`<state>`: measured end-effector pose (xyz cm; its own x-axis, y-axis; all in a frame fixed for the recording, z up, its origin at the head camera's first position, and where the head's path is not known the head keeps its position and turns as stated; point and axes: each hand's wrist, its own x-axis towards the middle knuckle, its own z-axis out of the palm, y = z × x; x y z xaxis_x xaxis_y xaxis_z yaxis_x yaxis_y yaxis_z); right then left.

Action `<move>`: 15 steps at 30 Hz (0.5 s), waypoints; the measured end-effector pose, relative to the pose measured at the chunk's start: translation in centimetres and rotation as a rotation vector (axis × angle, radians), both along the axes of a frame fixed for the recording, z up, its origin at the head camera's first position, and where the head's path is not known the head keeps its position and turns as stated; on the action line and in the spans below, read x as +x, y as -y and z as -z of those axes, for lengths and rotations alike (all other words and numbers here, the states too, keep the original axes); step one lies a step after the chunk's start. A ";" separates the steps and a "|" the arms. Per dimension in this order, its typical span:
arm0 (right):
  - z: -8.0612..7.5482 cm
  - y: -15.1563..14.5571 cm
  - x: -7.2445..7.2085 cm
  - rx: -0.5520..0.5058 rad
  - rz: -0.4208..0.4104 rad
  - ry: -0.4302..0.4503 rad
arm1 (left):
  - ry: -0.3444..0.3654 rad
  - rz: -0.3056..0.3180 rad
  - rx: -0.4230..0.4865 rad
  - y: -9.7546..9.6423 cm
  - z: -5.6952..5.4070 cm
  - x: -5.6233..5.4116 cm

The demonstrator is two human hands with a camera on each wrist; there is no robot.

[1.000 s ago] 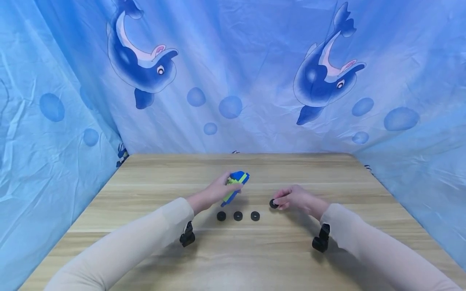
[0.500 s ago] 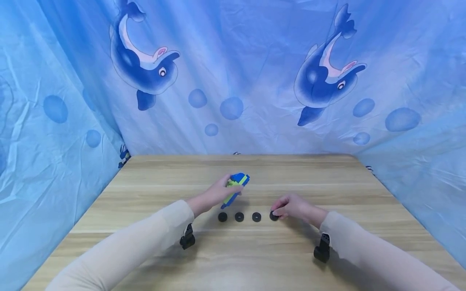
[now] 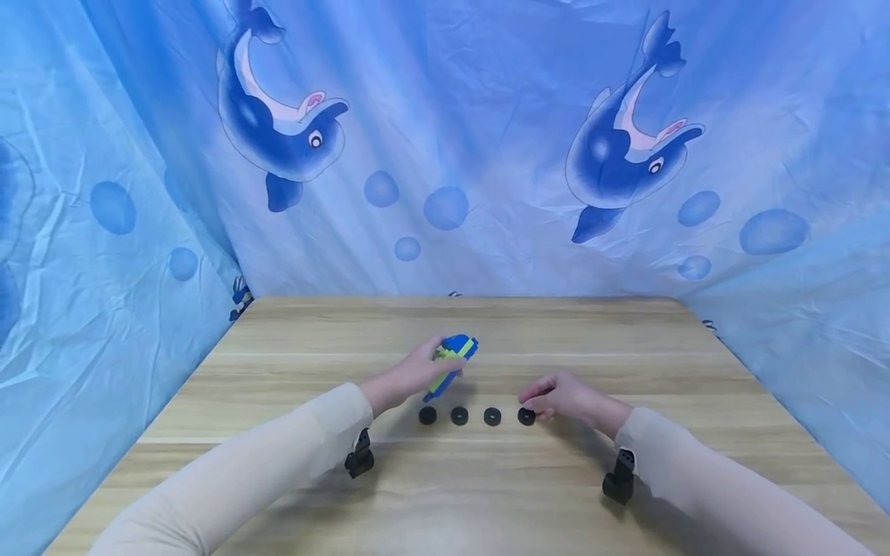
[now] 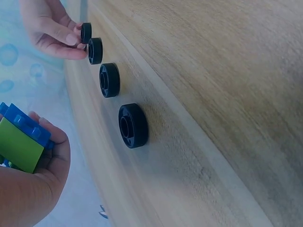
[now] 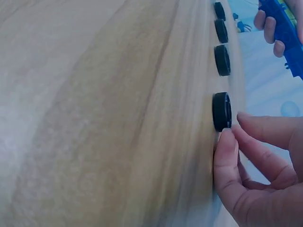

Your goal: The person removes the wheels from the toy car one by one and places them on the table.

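My left hand grips a blue and lime-green building-brick model above the table, fingers curled round its sides. Studs show on the blue bricks in the left wrist view. Below it, several small black toy wheels lie flat in a row, from the leftmost wheel to the rightmost wheel. My right hand is at that rightmost wheel. In the right wrist view, the thumb and fingers are parted and relaxed, with fingertips right at the wheel's edge.
The wooden table reaches back to a blue curtain printed with dolphins and bubbles. A small black camera hangs at the left wrist and another black camera at the right wrist.
My right hand has brought a black wheel nearer to me, down to the right end of the row, and loosened its fingers from it. My left hand keeps holding the brick model in place.
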<state>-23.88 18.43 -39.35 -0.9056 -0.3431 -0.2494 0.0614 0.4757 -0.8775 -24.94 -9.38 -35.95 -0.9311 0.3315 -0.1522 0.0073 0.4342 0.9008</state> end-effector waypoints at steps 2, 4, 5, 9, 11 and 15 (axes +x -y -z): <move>-0.1 -0.2 -0.1 -0.040 0.005 0.024 | -0.003 0.003 -0.001 0.0 0.0 0.0; -0.3 -0.3 -0.2 -0.076 0.014 0.045 | -0.004 0.000 -0.005 0.0 0.0 0.0; -0.4 -0.4 -0.2 -0.082 0.018 0.045 | -0.002 -0.001 -0.005 0.0 0.0 0.1; -0.9 -0.5 -0.6 -0.109 0.005 0.028 | 0.002 0.004 -0.013 -0.2 -0.3 0.3; -1.2 -0.6 -0.8 -0.111 -0.008 0.012 | -0.001 0.012 -0.015 -0.2 -0.4 0.4; -2.2 -0.4 -1.1 -0.109 -0.026 -0.004 | -0.019 0.028 -0.020 -0.4 -0.7 0.3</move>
